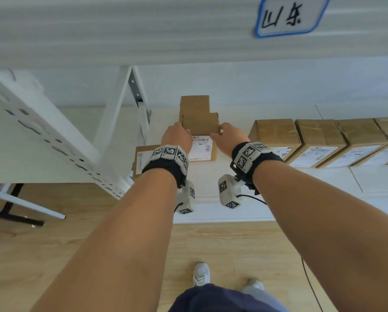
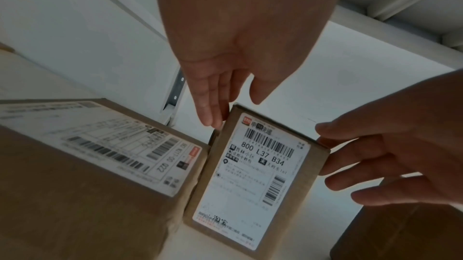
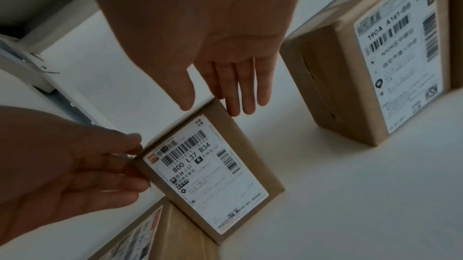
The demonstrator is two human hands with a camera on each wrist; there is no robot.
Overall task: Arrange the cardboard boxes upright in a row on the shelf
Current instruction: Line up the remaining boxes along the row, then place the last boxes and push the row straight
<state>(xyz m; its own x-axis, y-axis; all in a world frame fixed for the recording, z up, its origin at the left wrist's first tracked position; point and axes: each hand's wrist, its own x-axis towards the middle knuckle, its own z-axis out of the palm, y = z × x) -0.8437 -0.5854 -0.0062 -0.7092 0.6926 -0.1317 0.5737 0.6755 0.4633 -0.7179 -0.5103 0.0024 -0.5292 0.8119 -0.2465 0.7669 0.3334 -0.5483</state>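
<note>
A small cardboard box point(image 1: 200, 124) with a white shipping label stands upright on the white shelf point(image 1: 211, 185), its label facing me. My left hand point(image 1: 176, 136) is at its left top corner and my right hand point(image 1: 230, 136) at its right top corner. In the left wrist view the left hand point(image 2: 225, 103) has straight fingers touching the box point(image 2: 253, 181) at its upper left edge. In the right wrist view the right hand point(image 3: 213, 103) has straight fingers and thumb at the box point(image 3: 213, 181) upper right corner. Neither hand curls round the box.
A flat labelled box point(image 1: 143, 157) lies against the small box's left side. A taller box point(image 1: 194, 105) stands behind it. A row of upright boxes point(image 1: 276, 136) runs along the right. A white shelf post point(image 1: 123, 104) rises at the left, and an upper shelf point(image 1: 166, 30) is overhead.
</note>
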